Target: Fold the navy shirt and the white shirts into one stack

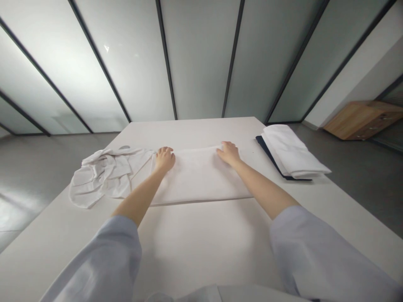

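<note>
A white cloth (197,178), folded into a flat rectangle, lies on the table in front of me. My left hand (165,158) rests at its far left corner, fingers a little bent and thumb apart. At the far right corner is my right hand (228,153), its thumb spread away from the fingers. Both hands look open on the cloth, with no fold visibly pinched; the undersides of the fingers are hidden. Left of the folded cloth lies a crumpled white fabric piece (108,172), which reaches up against it near my left hand.
On the table's right side, a folded white cloth stack (291,151) sits on a dark navy flat piece (270,157). A small grey object (124,147) lies behind the crumpled fabric. The white table (201,243) ends before frosted glass panels (198,58); a wooden cabinet (355,119) stands at right.
</note>
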Motion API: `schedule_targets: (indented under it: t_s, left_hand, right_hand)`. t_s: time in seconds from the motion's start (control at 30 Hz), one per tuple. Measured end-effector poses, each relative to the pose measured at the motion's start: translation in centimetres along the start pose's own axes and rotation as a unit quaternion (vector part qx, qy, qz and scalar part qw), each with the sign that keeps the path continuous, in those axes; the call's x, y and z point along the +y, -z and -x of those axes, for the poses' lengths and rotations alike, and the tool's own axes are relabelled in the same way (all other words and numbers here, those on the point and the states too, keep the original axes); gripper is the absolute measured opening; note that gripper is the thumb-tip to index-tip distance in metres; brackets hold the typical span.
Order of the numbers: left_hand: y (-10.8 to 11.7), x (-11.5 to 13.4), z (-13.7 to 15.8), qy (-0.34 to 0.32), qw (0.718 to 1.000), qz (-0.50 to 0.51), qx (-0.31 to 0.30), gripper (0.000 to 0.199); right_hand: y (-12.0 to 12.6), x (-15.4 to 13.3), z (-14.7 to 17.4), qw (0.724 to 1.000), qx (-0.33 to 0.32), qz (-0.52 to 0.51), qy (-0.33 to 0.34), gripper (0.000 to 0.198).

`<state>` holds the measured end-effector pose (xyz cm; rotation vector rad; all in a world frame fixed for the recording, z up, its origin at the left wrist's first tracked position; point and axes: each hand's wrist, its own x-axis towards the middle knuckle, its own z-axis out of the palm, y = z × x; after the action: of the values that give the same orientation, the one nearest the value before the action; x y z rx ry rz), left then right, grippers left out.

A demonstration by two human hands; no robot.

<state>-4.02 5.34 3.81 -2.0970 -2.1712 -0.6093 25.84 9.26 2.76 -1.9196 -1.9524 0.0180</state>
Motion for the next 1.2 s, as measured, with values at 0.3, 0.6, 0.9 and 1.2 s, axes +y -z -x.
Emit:
schedule_targets:
  t_s: [0.3, 0.6, 0.9, 1.2]
  left_hand:
    - [-4.7, 6.9, 1.2, -0.02, 0.986, -0.029, -0.16, 0.066]
    - [-3.2, -0.4, 0.1, 0.054, 0.98, -0.08, -0.174, 0.078]
    - [-0.9, -0.1, 3.5, 0.016, 0.98, -0.138, -0.141, 0.068]
    - [-1.1, 5.8, 9.8, -0.03, 0.972, -0.08, -0.219, 0.078]
  right_hand:
    - [-3.7, -6.1, 2.2, 0.983, -0.156, 0.046, 0.081, 0.065]
    - [-2.7, 2.7, 0.8, 0.986, -0.151, 0.068, -0.01, 0.065]
    - [-2.7, 3.2, 1.6, 0.994, -0.074, 0.082, 0.01, 0.056]
    - [-0.6, 1.5, 2.4, 0.993, 0.009, 0.103, 0.052, 0.038]
